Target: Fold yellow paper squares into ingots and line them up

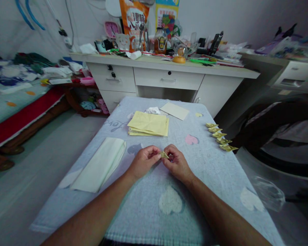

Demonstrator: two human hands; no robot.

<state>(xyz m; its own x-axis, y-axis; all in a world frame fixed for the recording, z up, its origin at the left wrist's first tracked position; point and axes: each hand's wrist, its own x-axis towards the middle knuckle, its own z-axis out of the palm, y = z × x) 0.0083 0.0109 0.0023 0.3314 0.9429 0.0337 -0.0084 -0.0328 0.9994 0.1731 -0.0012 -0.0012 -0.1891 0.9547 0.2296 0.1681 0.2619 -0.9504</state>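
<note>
A small folded piece of yellow paper (pixel 164 155) is pinched between both hands over the middle of the cloth-covered table. My left hand (pixel 146 158) grips its left end between thumb and fingers. On the other end, the fingers of my right hand (pixel 176 162) are closed and partly hide it. Beyond the hands lies a stack of yellow paper sheets (pixel 149 123). Along the table's right edge stands a row of several folded yellow paper boats (pixel 221 140), shaped somewhat like the held piece.
A folded pale sheet (pixel 100 165) lies left of my arms on the blue heart-patterned cloth (pixel 143 212). Behind the stack are a cream card (pixel 174 111) and crumpled white tissue (pixel 153 110). A cluttered white desk (pixel 166 82) borders the far side; a clear plastic bag (pixel 268 193) is at right.
</note>
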